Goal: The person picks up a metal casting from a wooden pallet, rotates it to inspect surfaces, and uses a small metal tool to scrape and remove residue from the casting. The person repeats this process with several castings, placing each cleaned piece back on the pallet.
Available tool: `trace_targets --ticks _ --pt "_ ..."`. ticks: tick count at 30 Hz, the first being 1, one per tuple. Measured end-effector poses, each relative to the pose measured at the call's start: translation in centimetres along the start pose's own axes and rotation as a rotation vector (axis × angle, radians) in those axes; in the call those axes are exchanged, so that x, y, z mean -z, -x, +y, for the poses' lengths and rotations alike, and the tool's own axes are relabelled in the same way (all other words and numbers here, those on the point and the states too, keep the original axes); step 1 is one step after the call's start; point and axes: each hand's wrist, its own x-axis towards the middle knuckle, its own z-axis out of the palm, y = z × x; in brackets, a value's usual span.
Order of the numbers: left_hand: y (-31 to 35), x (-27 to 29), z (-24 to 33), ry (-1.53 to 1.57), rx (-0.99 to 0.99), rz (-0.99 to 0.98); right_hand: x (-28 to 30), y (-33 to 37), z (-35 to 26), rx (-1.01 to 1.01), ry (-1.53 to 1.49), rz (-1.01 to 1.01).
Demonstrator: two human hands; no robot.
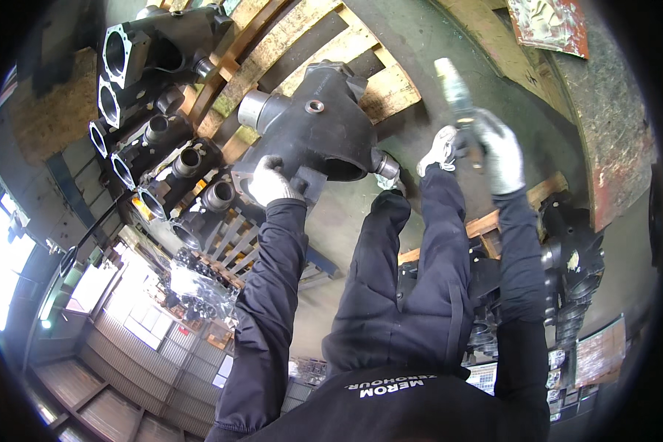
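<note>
A large black metal casting (324, 136) lies on a wooden pallet, with a bright machined pipe end (254, 111) on its left and a small threaded port on top. My left hand (272, 182), in a white glove, has its fingers curled over the square flange at the casting's near end. Off to the right of the casting, my gloved right hand (499, 151) is raised and closed round a hand tool (455, 88). The tool has a pale, cylindrical front end and a dark body; motion blur hides its exact kind.
Several similar black castings (158, 129) with bright ring flanges stand in a row at left. The wooden pallet (401, 85) has open slats. More dark metal parts (567, 250) are stacked at right, near a board (611, 140). My shoes (440, 149) are close to the casting.
</note>
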Motion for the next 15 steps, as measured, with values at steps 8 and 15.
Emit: trace_targets --ticks 8,15 --pt "0.5 0.6 0.0 -0.061 0.070 0.079 -8.6 -7.6 12.6 -0.349 -0.307 -0.172" --pt "0.7 1.8 -0.8 -0.038 0.048 0.083 -11.0 -10.8 17.2 -0.242 0.133 -0.159"
